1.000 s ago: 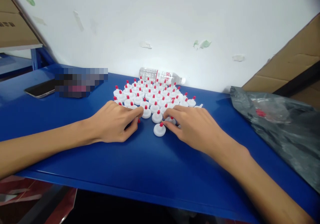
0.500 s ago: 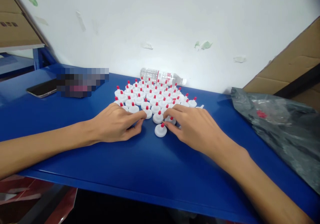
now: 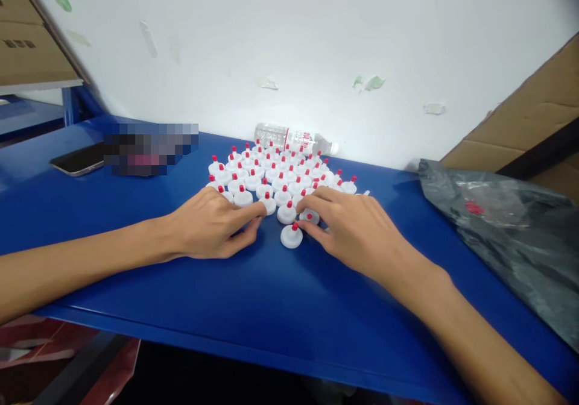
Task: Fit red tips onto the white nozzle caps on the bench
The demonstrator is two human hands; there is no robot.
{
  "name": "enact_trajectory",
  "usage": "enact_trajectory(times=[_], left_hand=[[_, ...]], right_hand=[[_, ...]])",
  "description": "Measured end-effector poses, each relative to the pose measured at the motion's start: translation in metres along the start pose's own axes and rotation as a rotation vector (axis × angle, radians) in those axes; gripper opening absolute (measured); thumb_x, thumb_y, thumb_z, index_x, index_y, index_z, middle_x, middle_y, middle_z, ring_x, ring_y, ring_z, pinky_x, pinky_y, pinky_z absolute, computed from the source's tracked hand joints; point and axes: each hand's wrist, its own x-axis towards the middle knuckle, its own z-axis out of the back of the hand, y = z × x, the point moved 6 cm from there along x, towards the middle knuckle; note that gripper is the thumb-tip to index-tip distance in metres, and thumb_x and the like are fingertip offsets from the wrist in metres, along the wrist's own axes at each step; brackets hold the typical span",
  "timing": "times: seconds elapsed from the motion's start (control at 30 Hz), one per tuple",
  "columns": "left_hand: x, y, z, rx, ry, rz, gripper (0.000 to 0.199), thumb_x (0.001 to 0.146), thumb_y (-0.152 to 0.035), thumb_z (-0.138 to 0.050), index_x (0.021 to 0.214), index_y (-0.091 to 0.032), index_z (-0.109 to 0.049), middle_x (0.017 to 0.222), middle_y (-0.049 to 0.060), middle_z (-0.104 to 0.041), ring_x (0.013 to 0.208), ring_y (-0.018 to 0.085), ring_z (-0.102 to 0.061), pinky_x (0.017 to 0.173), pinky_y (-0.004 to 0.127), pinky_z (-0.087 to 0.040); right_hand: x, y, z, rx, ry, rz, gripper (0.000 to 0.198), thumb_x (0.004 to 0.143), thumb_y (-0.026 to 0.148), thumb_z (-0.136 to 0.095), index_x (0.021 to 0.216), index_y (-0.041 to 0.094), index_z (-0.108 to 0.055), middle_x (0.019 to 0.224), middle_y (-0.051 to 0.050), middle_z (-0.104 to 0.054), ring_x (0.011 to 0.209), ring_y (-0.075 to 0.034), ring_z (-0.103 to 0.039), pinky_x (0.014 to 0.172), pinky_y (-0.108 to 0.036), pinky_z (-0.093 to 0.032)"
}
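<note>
The caps (image 3: 297,186) are low white discs with rounded rims, each rising to a short red tip (image 3: 266,195). They stand crowded together on the blue table (image 3: 271,308), most tips upright, before a clear bottle (image 3: 289,137) lying on its side. The front cap (image 3: 290,238) sits nearest the person, a little forward of the rest. At the cluster's near edge, the left hand (image 3: 221,222) has thumb and forefinger close together beside a cap — whether they grip anything cannot be told. The right hand (image 3: 350,224) holds thumb and forefinger apart, the thumb near the front cap's tip; another cap (image 3: 312,220) shows through the gap — its tip a red dot.
</note>
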Motion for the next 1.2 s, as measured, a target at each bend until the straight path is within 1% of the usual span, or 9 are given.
enact_trajectory(times=[0.17,0.3,0.43,0.53,0.7,0.83,0.93,1.03,1.2], left_hand=[[-0.001,-0.001,0.003,-0.021,0.01,-0.02,0.021,0.102,-0.019,-0.043,0.09,-0.018,-0.061,0.048,-0.006,-0.052,0.035,0.013,-0.046,0.039,0.03,-0.029],[-0.002,0.001,0.005,-0.11,0.013,-0.024,0.02,0.103,-0.016,-0.039,0.098,-0.016,-0.058,0.051,-0.007,-0.052,0.035,0.012,-0.047,0.039,0.028,-0.032],[-0.002,0.005,0.007,-0.21,0.009,0.005,0.019,0.102,-0.013,-0.037,0.104,-0.016,-0.056,0.05,-0.01,-0.048,0.035,0.01,-0.044,0.039,0.024,-0.033],[-0.003,0.004,0.007,-0.198,0.003,-0.009,0.019,0.103,-0.014,-0.038,0.105,-0.016,-0.056,0.052,-0.009,-0.051,0.036,0.01,-0.044,0.039,0.024,-0.034],[-0.003,-0.002,0.001,-0.148,0.018,-0.104,0.018,0.104,-0.016,-0.04,0.107,-0.016,-0.058,0.057,-0.006,-0.059,0.041,0.012,-0.052,0.043,0.027,-0.035],[-0.002,-0.001,0.001,-0.155,-0.007,-0.118,0.02,0.104,-0.016,-0.042,0.116,-0.015,-0.058,0.053,-0.007,-0.057,0.038,0.012,-0.049,0.042,0.028,-0.034],[-0.002,-0.003,0.006,-0.186,-0.041,-0.143,0.023,0.103,-0.015,-0.043,0.12,-0.015,-0.058,0.053,-0.006,-0.059,0.037,0.013,-0.05,0.041,0.028,-0.034],[-0.003,-0.005,0.011,-0.259,-0.059,-0.16,0.021,0.099,-0.012,-0.045,0.114,-0.017,-0.059,0.055,-0.005,-0.063,0.038,0.013,-0.051,0.042,0.029,-0.035],[-0.005,-0.004,0.009,-0.296,0.001,-0.106,0.019,0.096,-0.012,-0.044,0.088,-0.021,-0.059,0.055,-0.003,-0.06,0.04,0.013,-0.049,0.044,0.032,-0.033]], right_hand=[[0.001,0.0,0.0,0.002,0.003,-0.003,0.016,0.099,0.035,-0.066,0.111,0.027,-0.071,0.101,0.001,-0.072,0.075,-0.017,-0.067,0.053,-0.03,-0.024],[0.001,0.001,-0.001,0.001,-0.001,-0.003,0.015,0.099,0.035,-0.065,0.11,0.027,-0.071,0.102,0.001,-0.073,0.077,-0.017,-0.067,0.053,-0.03,-0.024],[0.001,0.001,-0.001,-0.004,-0.006,-0.001,0.016,0.099,0.035,-0.065,0.111,0.027,-0.071,0.102,0.001,-0.073,0.075,-0.016,-0.067,0.053,-0.03,-0.024],[0.001,0.001,-0.001,0.0,0.0,-0.003,0.015,0.099,0.035,-0.065,0.111,0.027,-0.071,0.102,0.001,-0.072,0.075,-0.015,-0.066,0.053,-0.03,-0.025],[0.001,0.001,0.0,0.007,0.013,0.002,0.015,0.099,0.034,-0.064,0.111,0.026,-0.071,0.105,0.0,-0.072,0.079,-0.016,-0.067,0.054,-0.03,-0.025],[0.0,0.002,0.001,-0.005,0.011,0.011,0.015,0.1,0.033,-0.062,0.11,0.026,-0.07,0.107,-0.001,-0.073,0.08,-0.016,-0.067,0.054,-0.03,-0.024],[0.0,0.002,0.001,-0.006,0.016,0.007,0.015,0.1,0.034,-0.063,0.11,0.026,-0.07,0.108,-0.001,-0.073,0.08,-0.016,-0.067,0.054,-0.03,-0.024],[0.001,0.002,0.001,-0.003,0.018,0.002,0.014,0.1,0.033,-0.063,0.109,0.026,-0.07,0.107,0.0,-0.073,0.079,-0.016,-0.067,0.053,-0.03,-0.024],[0.0,0.002,0.0,-0.014,0.006,0.009,0.014,0.1,0.034,-0.063,0.109,0.026,-0.07,0.105,0.0,-0.073,0.08,-0.017,-0.067,0.054,-0.03,-0.023]])
